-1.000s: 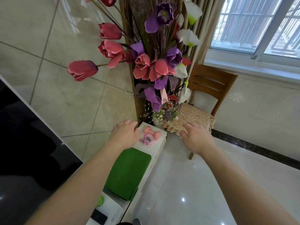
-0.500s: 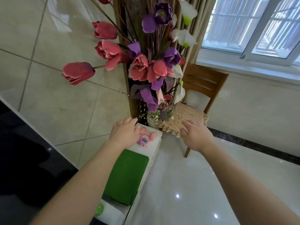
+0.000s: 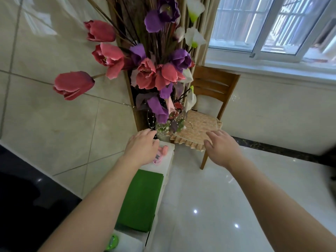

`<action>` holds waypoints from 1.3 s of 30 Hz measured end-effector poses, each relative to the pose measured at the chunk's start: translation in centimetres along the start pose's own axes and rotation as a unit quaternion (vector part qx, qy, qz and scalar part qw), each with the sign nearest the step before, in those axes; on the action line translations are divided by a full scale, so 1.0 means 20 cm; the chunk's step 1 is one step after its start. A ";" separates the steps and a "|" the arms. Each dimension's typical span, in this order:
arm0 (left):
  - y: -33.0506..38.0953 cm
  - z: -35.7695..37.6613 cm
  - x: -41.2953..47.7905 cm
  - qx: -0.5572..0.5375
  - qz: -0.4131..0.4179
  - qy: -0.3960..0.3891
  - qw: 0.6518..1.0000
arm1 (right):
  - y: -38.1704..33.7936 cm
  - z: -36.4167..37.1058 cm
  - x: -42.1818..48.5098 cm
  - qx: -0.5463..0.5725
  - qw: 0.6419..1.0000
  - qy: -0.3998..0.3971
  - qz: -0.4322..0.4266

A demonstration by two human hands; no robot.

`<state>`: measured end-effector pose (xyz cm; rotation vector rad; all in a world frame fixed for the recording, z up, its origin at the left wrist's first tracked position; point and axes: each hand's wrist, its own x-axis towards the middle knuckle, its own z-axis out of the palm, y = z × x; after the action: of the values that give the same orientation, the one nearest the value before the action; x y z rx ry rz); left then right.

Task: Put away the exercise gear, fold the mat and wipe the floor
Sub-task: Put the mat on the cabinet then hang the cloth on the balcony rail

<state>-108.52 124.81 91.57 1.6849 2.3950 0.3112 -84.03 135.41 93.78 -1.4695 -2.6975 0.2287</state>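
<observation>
my left hand (image 3: 141, 148) loose over pink dumbbell (image 3: 164, 150), contact unclear | right hand (image 3: 222, 149) spread, empty | risk: knuckles brush flower vase (image 3: 162, 136), or nudge dumbbell off shelf (image 3: 170, 152) edge

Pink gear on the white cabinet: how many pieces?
2: a dumbbell right of the left hand, a smaller pink gadget beside it, nearer the green mat. The hand may hide more.

Bright daylight from the window (image 3: 272, 30) glares on the floor (image 3: 209, 206); wide-angle edges bend.
</observation>
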 end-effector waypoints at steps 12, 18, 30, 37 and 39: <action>0.50 0.09 -0.12 -0.002 0.042 -0.017 0.999 | 0.43 -0.09 -0.38 0.003 0.998 0.017 0.057; 0.74 0.21 -0.33 -0.006 0.021 -0.027 0.999 | 0.63 -0.09 -0.62 -0.003 0.999 0.001 0.051; 0.76 0.33 -0.92 -0.002 -0.058 -0.022 0.998 | 0.61 0.02 -0.94 0.033 0.997 -0.067 -0.017; 0.58 0.30 -1.28 -0.014 -0.124 0.011 0.992 | 0.34 0.05 -1.07 0.016 0.992 -0.063 -0.105; 0.53 0.30 -1.40 -0.021 -0.148 0.017 0.989 | 0.26 0.06 -1.12 0.009 0.989 -0.063 -0.133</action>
<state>-88.04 102.23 90.00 1.2914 2.5963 0.3418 -67.74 119.18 92.07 -1.1066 -2.9429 0.3384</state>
